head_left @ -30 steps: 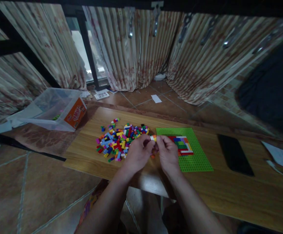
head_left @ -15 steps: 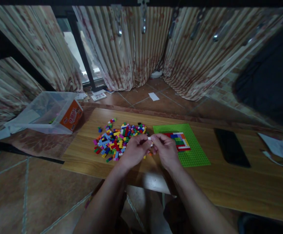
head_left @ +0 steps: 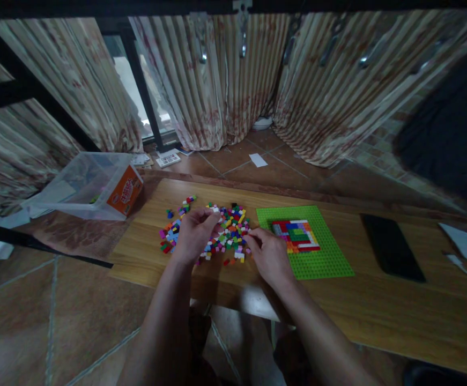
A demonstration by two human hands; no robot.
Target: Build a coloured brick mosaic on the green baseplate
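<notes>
Poised with left hand (head_left: pixel 194 233) above loose bricks (head_left: pixel 230 228), fingertips close together, impossible to tell if gripping, reaching with right hand (head_left: pixel 271 256) to the pile's edge, hold there equally unclear, brick panel (head_left: pixel 299 236) on green baseplate (head_left: pixel 325 262) just right of those fingers.

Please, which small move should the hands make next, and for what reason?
Probably the right hand should pick a loose brick from the right edge of the brick pile. Its fingertips are at that edge, the left hand is over the pile too, and bare studs surround the brick patch on the green baseplate.
</notes>
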